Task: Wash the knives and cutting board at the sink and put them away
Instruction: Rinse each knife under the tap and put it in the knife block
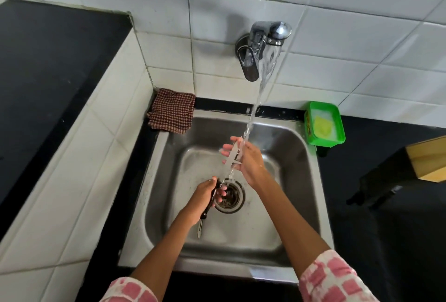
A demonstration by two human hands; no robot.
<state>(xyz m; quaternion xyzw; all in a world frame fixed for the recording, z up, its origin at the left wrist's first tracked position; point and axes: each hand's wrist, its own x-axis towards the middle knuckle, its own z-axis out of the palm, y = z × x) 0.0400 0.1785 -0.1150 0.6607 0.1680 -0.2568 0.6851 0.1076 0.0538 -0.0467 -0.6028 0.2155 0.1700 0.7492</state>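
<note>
Over the steel sink (304,181), my left hand (205,195) grips the black handle of a knife (230,159). Its silver blade points up and away into the running water from the wall tap (263,48). My right hand (246,159) lies against the blade with fingers stretched along it under the stream. A second thin tool with a black handle and a pointed metal tip (202,222) hangs down from my left hand. No cutting board is clearly in view.
A checked cloth (172,111) lies on the sink's back left corner. A green tub with soapy water and a yellow sponge (324,124) sits at the back right. A black knife block with a wooden top (410,169) stands on the dark counter to the right.
</note>
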